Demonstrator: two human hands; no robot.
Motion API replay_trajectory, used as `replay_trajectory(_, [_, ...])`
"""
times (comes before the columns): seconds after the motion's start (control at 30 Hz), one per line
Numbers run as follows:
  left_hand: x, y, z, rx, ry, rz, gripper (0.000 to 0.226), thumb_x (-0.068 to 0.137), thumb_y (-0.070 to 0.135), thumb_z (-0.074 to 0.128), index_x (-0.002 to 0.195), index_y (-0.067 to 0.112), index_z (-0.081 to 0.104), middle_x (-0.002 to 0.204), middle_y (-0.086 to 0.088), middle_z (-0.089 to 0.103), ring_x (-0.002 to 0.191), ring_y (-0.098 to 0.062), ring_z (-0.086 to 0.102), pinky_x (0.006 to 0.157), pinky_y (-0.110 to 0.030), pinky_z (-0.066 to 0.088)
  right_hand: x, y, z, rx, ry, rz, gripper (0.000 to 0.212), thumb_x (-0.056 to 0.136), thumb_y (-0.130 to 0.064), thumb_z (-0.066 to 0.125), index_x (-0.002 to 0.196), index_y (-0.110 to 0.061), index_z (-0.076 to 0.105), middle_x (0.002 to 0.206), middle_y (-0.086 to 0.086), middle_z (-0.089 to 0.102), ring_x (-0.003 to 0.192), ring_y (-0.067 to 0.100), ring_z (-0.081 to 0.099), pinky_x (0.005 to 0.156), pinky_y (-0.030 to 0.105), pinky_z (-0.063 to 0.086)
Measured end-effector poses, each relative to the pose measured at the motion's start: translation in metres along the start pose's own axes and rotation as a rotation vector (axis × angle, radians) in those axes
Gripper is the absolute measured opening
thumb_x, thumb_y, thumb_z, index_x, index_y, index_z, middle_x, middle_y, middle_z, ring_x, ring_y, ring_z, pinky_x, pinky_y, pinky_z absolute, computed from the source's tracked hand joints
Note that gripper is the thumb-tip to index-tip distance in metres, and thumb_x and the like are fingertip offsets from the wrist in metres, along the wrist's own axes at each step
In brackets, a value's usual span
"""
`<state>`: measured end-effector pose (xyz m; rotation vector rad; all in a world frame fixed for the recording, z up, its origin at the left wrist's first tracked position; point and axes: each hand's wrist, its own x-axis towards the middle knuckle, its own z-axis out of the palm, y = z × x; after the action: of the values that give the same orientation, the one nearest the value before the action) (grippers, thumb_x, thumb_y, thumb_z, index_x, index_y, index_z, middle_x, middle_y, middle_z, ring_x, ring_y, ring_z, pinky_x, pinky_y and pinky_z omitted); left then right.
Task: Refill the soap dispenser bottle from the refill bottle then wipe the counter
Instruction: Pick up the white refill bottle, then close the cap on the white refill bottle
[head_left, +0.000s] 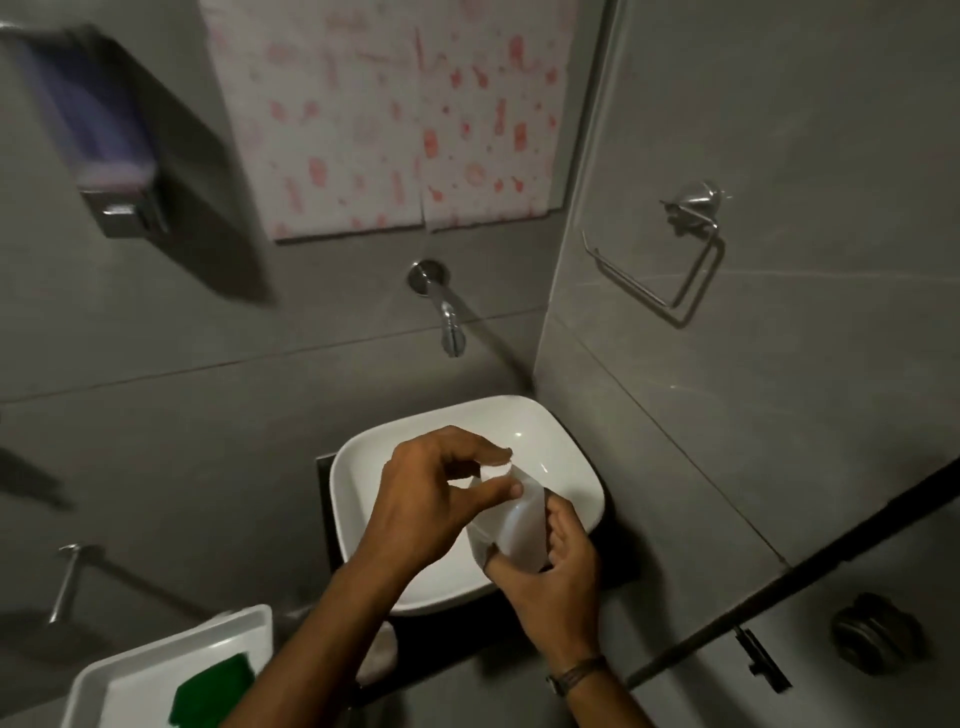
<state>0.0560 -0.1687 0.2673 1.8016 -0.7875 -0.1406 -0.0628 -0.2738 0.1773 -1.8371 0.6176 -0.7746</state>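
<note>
I hold a white translucent refill bottle (511, 525) over the white basin (363, 467). My right hand (556, 577) grips its lower body from the right. My left hand (431, 493) pinches the white cap (496, 470) at the bottle's top between thumb and fingers. High on the left wall hangs a soap dispenser (98, 140) with a purple-tinted reservoir and a metal base, blurred. A green cloth or sponge (215, 691) lies in a white tray (135, 670) at the lower left.
A chrome spout (449, 322) sticks out of the wall above the basin. The basin sits on a dark counter (324, 525). An empty metal roll holder (675, 260) is on the right wall. A metal bar (67, 577) is at left; a dark glass edge (779, 587) runs at right.
</note>
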Motion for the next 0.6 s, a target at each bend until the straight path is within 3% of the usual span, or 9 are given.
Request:
replay_trajectory(0.1, [-0.006, -0.004, -0.025, -0.106, -0.177, 0.012, 0.031, 0.085, 0.005, 0.078, 0.105, 0.028, 0.086, 0.122, 0.013, 0.075, 0.122, -0.008, 0.068, 0.105, -0.039, 0.058, -0.006, -0.01, 0.018, 0.015, -0.044, -0.017, 0.078, 0.054, -0.043, 0.094, 0.124, -0.048, 0.06, 0.123, -0.023, 0.068, 0.115, 0.007, 0.066, 0.093, 0.038, 0.062])
replay_trajectory(0.17, [-0.011, -0.004, -0.032, -0.166, -0.186, -0.005, 0.036, 0.081, 0.009, 0.07, 0.102, 0.034, 0.085, 0.134, 0.016, 0.065, 0.133, -0.006, 0.059, 0.109, -0.03, 0.052, -0.009, -0.016, 0.028, 0.036, -0.054, -0.025, 0.08, 0.056, -0.044, 0.095, 0.128, -0.039, 0.061, 0.125, -0.018, 0.069, 0.116, 0.012, 0.066, 0.092, 0.039, 0.062])
replay_trajectory(0.3, [-0.019, -0.01, -0.037, -0.199, 0.032, 0.018, 0.02, 0.079, 0.026, 0.092, 0.097, 0.034, 0.087, 0.103, 0.02, 0.058, 0.109, -0.011, 0.06, 0.091, -0.015, 0.049, -0.016, -0.032, 0.042, 0.058, -0.044, -0.058, 0.074, 0.059, -0.043, 0.094, 0.124, -0.051, 0.059, 0.122, -0.023, 0.069, 0.114, 0.008, 0.067, 0.087, 0.025, 0.061])
replay_trajectory(0.37, [-0.02, -0.013, -0.039, -0.203, 0.066, 0.062, 0.029, 0.083, 0.018, 0.089, 0.109, 0.027, 0.085, 0.101, 0.02, 0.066, 0.105, -0.012, 0.065, 0.089, -0.016, 0.052, -0.018, -0.035, 0.046, 0.083, -0.036, -0.049, 0.074, 0.061, -0.038, 0.094, 0.124, -0.053, 0.059, 0.123, -0.023, 0.069, 0.114, 0.009, 0.068, 0.087, 0.024, 0.06])
replay_trajectory(0.43, [-0.024, -0.016, -0.043, -0.225, 0.025, 0.094, 0.031, 0.094, 0.014, 0.08, 0.123, 0.023, 0.077, 0.119, 0.014, 0.076, 0.12, -0.011, 0.068, 0.1, -0.021, 0.054, -0.019, -0.037, 0.048, 0.131, -0.015, -0.022, 0.074, 0.06, -0.039, 0.093, 0.123, -0.056, 0.059, 0.124, -0.023, 0.069, 0.115, 0.009, 0.069, 0.086, 0.025, 0.061])
replay_trajectory(0.53, [-0.029, -0.015, -0.04, -0.216, -0.027, 0.049, 0.023, 0.102, 0.027, 0.06, 0.122, 0.027, 0.07, 0.14, 0.017, 0.067, 0.14, -0.008, 0.054, 0.114, -0.029, 0.046, -0.021, -0.039, 0.049, 0.14, -0.001, -0.027, 0.074, 0.056, -0.048, 0.092, 0.12, -0.061, 0.058, 0.123, -0.026, 0.069, 0.115, 0.008, 0.068, 0.088, 0.025, 0.06])
replay_trajectory(0.6, [-0.028, -0.013, -0.036, -0.148, 0.033, 0.007, 0.026, 0.093, 0.037, 0.068, 0.117, 0.03, 0.075, 0.133, 0.017, 0.06, 0.134, -0.012, 0.053, 0.111, -0.038, 0.048, -0.021, -0.044, 0.049, 0.151, 0.0, -0.027, 0.074, 0.056, -0.049, 0.092, 0.12, -0.062, 0.058, 0.122, -0.029, 0.068, 0.115, 0.006, 0.068, 0.086, 0.021, 0.059])
